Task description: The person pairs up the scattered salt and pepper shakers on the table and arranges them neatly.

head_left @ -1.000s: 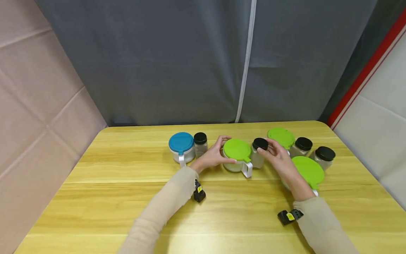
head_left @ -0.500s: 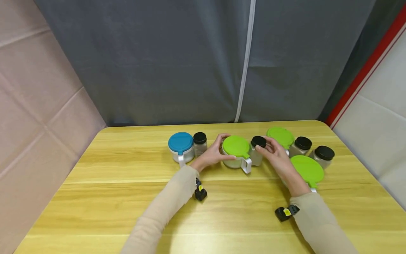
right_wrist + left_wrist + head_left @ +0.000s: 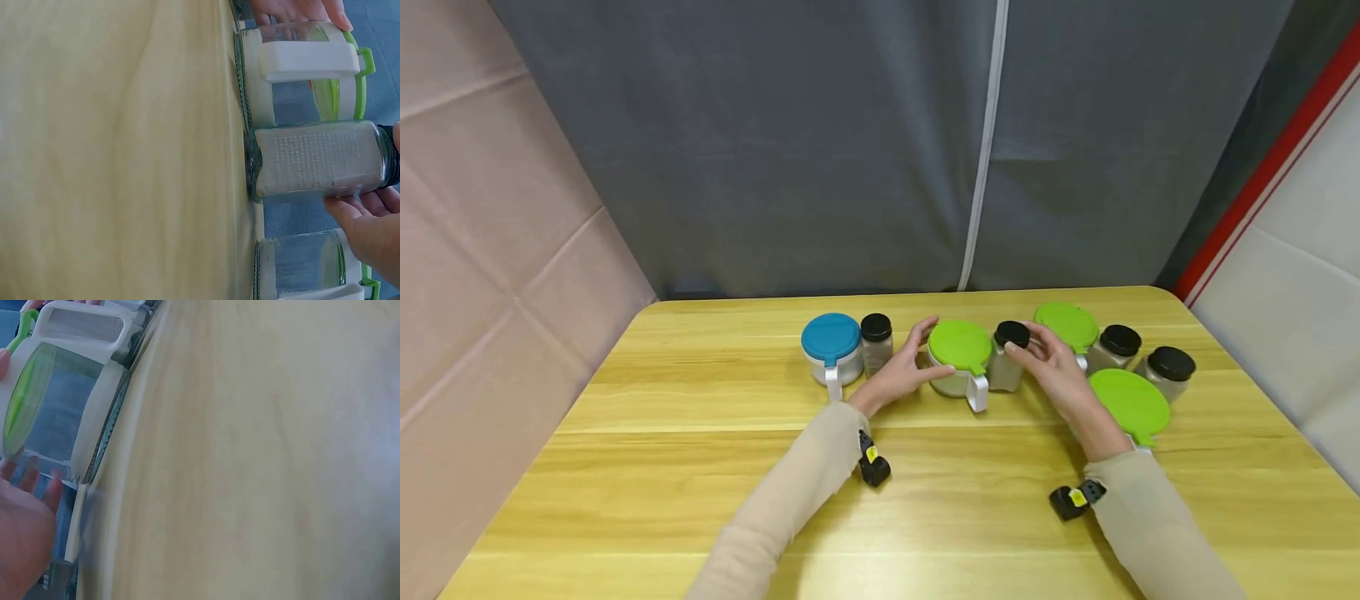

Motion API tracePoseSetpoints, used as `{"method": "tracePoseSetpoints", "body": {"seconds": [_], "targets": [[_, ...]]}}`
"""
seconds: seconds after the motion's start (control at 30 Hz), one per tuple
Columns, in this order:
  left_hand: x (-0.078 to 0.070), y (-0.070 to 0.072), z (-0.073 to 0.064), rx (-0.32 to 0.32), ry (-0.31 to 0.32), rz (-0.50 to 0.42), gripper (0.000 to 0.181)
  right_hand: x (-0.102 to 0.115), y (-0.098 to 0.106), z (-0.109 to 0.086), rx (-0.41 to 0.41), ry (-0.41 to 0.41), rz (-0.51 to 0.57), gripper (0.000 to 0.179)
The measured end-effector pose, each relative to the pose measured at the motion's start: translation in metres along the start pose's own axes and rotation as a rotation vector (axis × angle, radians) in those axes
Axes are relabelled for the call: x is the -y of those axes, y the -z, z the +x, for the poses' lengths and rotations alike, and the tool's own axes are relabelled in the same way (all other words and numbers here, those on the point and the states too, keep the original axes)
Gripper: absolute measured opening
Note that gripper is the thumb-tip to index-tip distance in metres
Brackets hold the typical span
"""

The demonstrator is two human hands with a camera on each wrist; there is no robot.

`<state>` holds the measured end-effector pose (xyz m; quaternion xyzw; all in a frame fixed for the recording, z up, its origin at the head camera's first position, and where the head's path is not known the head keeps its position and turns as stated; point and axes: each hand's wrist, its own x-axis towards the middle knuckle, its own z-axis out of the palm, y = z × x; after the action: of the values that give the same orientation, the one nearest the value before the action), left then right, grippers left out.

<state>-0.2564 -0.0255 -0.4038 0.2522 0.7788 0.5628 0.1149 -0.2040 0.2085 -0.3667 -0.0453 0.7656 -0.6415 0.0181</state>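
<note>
In the head view, my left hand curves around the left side of a round glass seasoning jar with a green lid, thumb in front and fingers behind. Its white handle points toward me. Right beside it stands a square glass spice jar with a black cap. The thumb and fingers of my right hand pinch this jar near its cap. From the right wrist view, the spice jar stands upright, close against the green-lidded jar. The left wrist view shows the left fingers near the jar's side.
A blue-lidded jar and another black-capped jar stand to the left. At the right are two more green-lidded jars and two black-capped jars. A grey curtain hangs behind the wooden table.
The green-lidded jar has turned so its handle points more toward me, and it sits slightly farther back. My right hand has shifted the spice jar slightly left and back, closer beside it.
</note>
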Motion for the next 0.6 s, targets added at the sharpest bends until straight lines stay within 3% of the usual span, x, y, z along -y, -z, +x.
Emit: {"method": "tracePoseSetpoints", "body": {"seconds": [0.1, 0.4, 0.6], "targets": [[0.0011, 0.0012, -0.0013, 0.001, -0.008, -0.038, 0.079, -0.0011, -0.0008, 0.0008, 0.006, 0.008, 0.015, 0.072], [0.0005, 0.0036, -0.0034, -0.011, -0.012, 0.021, 0.073, -0.0019, -0.0018, 0.0009, 0.019, 0.024, 0.014, 0.069], [0.0017, 0.0037, -0.0041, -0.006, -0.014, -0.006, 0.073, -0.0017, -0.0024, 0.0020, 0.019, 0.027, 0.017, 0.068]]}}
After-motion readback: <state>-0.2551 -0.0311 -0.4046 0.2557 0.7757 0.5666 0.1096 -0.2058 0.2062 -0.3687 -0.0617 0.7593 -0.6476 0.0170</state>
